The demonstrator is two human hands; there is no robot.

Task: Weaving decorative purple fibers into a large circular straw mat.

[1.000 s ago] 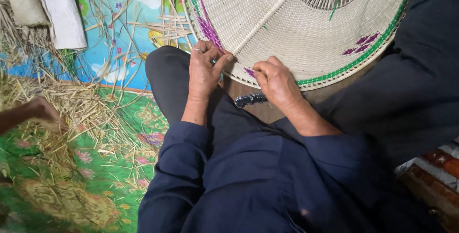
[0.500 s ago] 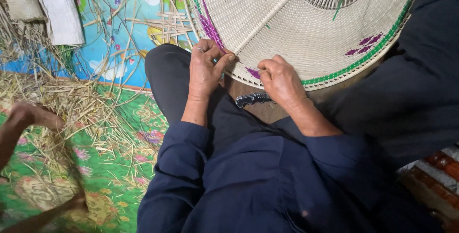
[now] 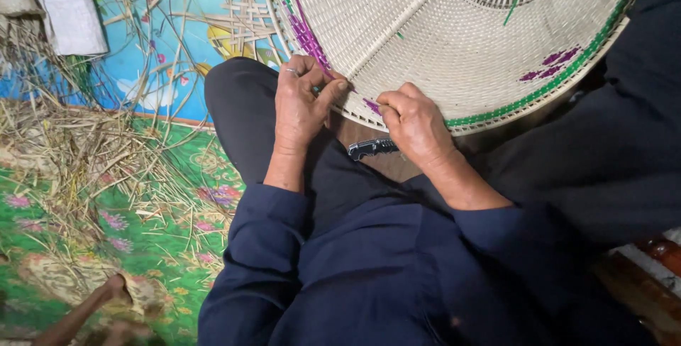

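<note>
Left hand (image 3: 301,105): fingers curled over the near rim of the woven basket (image 3: 454,48), thumb and forefinger pinched on the edge weave; a ring shows on one finger. Right hand (image 3: 415,122): closed in a loose fist just right of the left, knuckles up, fingertips tucked against the same rim and pinching at it; what exactly lies between those fingertips cannot be made out. The two hands sit close together, not touching.

Basket: large, round, pale straw, resting across the person's lap and tilted toward them, filling the far right of the scene. Purple woven bands run along its left side, small purple motifs to the right, a green line follows the rim on the right. Loose unwoven spokes fan out at the far centre.

Small dark folding knife (image 3: 372,148): lies on the lap, just near of the rim, between the two wrists.

Person wears dark blue sleeves and dark trousers.

Left of the lap: patterned floor mat (image 3: 78,246), green and blue, strewn with loose straw (image 3: 85,154). White cloth (image 3: 67,5) at far left. Another person's hand (image 3: 131,293) at the near left edge.
</note>
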